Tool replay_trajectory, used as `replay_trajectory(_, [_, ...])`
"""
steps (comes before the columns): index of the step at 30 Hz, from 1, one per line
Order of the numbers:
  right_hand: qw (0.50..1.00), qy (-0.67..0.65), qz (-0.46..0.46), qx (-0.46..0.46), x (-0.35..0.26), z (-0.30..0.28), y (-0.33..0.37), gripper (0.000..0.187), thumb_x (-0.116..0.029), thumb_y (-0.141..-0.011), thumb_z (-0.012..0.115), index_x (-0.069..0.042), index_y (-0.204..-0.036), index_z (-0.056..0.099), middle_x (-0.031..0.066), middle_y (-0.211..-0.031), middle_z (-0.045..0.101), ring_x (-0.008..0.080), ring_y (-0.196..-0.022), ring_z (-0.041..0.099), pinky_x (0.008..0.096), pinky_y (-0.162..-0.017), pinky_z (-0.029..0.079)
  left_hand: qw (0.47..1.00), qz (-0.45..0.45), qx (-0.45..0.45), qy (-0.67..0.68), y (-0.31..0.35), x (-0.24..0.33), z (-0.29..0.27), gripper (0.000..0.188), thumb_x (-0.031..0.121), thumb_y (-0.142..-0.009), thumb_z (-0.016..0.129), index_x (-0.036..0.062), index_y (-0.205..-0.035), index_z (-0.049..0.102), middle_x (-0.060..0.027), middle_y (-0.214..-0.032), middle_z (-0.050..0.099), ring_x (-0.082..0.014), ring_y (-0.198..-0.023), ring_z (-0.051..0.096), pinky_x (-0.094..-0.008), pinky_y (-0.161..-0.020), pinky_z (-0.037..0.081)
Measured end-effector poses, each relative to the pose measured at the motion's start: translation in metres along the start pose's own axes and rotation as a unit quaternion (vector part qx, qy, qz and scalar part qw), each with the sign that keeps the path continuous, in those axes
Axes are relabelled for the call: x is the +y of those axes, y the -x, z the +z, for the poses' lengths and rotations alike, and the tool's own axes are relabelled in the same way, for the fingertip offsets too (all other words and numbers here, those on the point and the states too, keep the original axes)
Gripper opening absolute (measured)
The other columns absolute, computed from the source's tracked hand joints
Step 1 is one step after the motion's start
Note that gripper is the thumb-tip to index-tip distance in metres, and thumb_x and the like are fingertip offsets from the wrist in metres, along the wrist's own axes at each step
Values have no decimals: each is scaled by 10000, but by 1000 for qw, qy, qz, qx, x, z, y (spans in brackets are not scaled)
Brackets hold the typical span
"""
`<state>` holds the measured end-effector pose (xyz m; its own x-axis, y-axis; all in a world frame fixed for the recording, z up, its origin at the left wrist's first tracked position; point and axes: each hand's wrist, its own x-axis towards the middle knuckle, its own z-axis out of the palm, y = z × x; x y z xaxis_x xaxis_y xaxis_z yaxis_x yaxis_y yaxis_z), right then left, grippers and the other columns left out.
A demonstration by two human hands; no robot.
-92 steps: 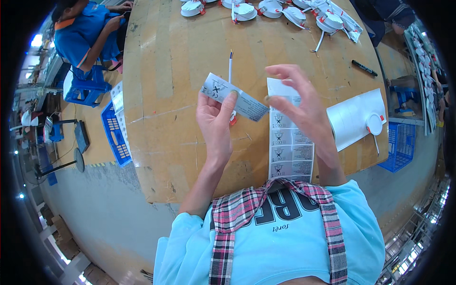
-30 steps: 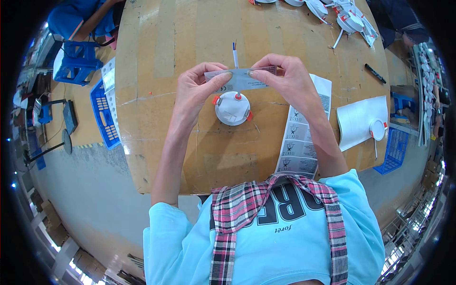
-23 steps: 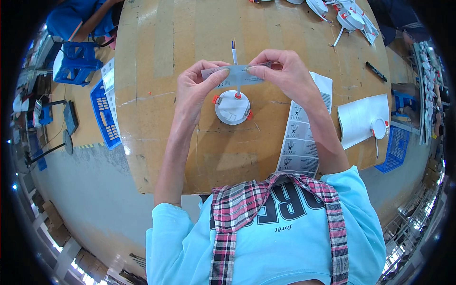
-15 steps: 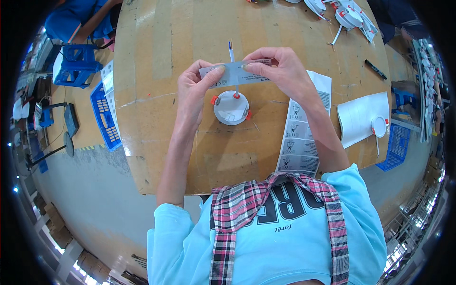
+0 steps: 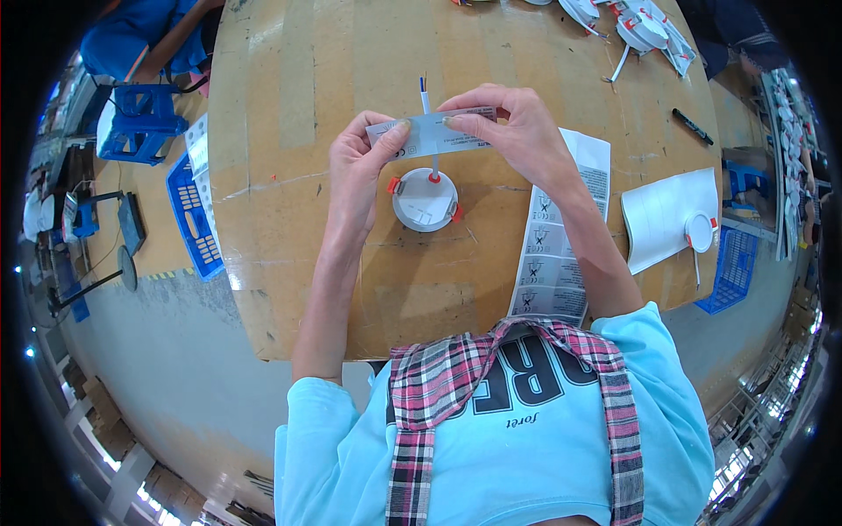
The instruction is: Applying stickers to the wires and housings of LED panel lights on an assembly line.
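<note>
Silver-grey rectangular printed label (image 5: pixel 429 134): in the head view, it spans the gap between the hands above the tan-brown, tape-marked counter (image 5: pixel 307 263), crossing in front of a thin white cable (image 5: pixel 425 103); whether they touch cannot be told.
Left hand (image 5: pixel 355 162): pinching the label's left end between thumb and fingers.
Right hand (image 5: pixel 517 133): pinching its upper edge, right of the middle.
Label's handling: probably almost weightless, thin and bendy, easily creased, perhaps tacky behind; fingertips would best keep to the ends and edges, leaving the middle flat.
Label's look: long and narrow, dark small print and symbols, nearly flat, right end tilted slightly higher.
White round fitting with red-orange clips (image 5: pixel 425 202): resting on the counter just below the label, joined to the cable.
</note>
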<state>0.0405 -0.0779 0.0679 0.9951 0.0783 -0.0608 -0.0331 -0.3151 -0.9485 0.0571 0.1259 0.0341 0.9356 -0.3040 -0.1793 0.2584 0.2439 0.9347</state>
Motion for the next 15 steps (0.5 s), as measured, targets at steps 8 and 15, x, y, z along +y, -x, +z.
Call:
replay_trajectory(8, [1000,10,-19,8,2,1,0,197,-128,-843,663,-2,-982,722,100,-839,699,144,-738,634,271,-682,498,1000,6,-7,5,-3,-5,-2,84,132,-916,641,69,-916,585,4,-846,643,-42,-787,591,-207,-735,473])
replay_trajectory(15, [999,3,-32,10,4,1,-1,195,-133,-844,667,3,-974,721,98,-832,691,150,-743,633,276,-686,497,1000,-6,-8,23,-5,-7,-2,98,147,-925,634,69,-936,576,3,-855,646,-44,-791,599,-202,-723,481])
